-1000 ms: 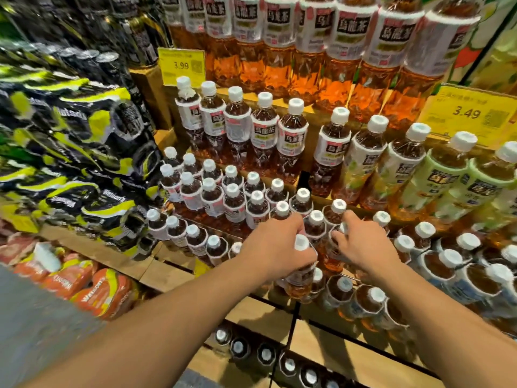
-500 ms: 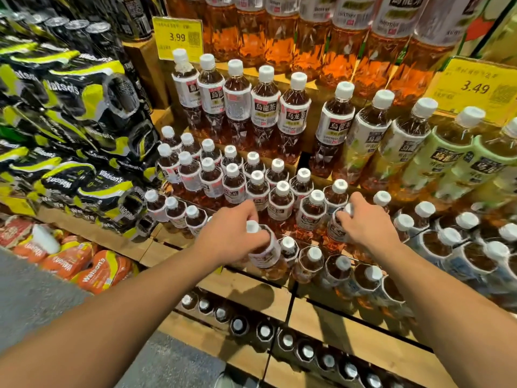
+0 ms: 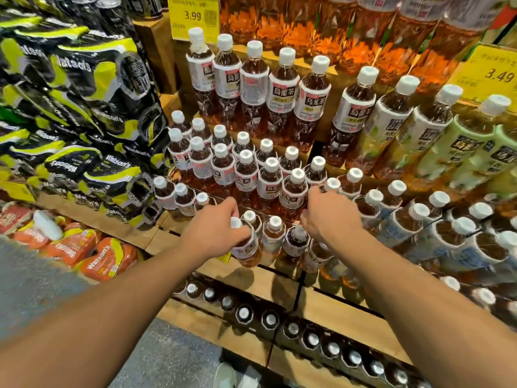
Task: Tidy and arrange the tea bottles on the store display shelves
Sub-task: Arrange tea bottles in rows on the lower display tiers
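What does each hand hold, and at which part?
The left hand grips a small tea bottle round its shoulder, just under the cap. The right hand rests among other bottles; whether it grips one cannot be told.

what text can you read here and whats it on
"3.99": left yellow price tag
"3.49": right yellow price tag
"Watson's": black-and-yellow packs, orange packs
"烏龍茶", "SUNTORY": labels of tall tea bottles
Tags' fine print, label of small tea bottle in left hand: too blurred
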Demonstrator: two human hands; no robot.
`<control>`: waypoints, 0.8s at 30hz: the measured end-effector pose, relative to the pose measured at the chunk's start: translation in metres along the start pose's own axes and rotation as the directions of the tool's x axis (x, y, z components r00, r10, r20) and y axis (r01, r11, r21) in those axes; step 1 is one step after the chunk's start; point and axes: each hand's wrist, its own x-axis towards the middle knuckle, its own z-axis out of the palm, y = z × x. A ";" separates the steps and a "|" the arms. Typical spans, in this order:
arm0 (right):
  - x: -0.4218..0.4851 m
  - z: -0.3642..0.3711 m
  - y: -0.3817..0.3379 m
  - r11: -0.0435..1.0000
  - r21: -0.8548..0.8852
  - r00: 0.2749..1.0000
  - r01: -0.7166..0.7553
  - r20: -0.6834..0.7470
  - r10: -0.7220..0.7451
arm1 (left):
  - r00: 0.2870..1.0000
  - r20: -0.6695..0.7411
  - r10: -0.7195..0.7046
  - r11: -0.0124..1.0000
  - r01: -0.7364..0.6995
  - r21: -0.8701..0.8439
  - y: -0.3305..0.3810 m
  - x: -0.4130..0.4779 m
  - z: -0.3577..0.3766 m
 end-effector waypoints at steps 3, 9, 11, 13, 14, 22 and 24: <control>-0.002 0.017 -0.027 0.995 0.045 0.992 0.085 0.088 -0.089 | 0.999 0.028 -0.017 1.000 0.018 -0.022 -0.012 -0.004 0.006; 0.013 0.052 -0.052 0.992 0.104 0.962 0.074 0.253 -0.099 | 0.997 0.076 -0.012 1.000 0.013 -0.013 -0.045 -0.015 0.023; 0.020 0.062 -0.057 0.991 0.113 0.956 0.071 0.276 -0.100 | 0.994 0.113 -0.004 1.000 0.006 -0.016 -0.053 -0.017 0.027; 0.028 0.070 -0.061 0.989 0.138 0.953 0.046 0.292 -0.085 | 0.991 0.135 -0.008 1.000 0.012 -0.029 -0.058 -0.018 0.031; 0.030 0.074 -0.064 0.988 0.151 0.954 0.032 0.289 -0.075 | 0.990 0.138 -0.004 1.000 0.007 -0.023 -0.060 -0.018 0.033; 0.015 0.076 -0.064 0.983 0.180 0.964 0.043 0.252 -0.088 | 0.986 0.135 0.096 0.995 -0.090 -0.045 -0.049 -0.005 0.050; 0.006 0.064 -0.057 0.979 0.198 0.961 0.056 0.256 -0.107 | 0.985 0.143 0.099 0.995 -0.094 -0.041 -0.040 0.002 0.055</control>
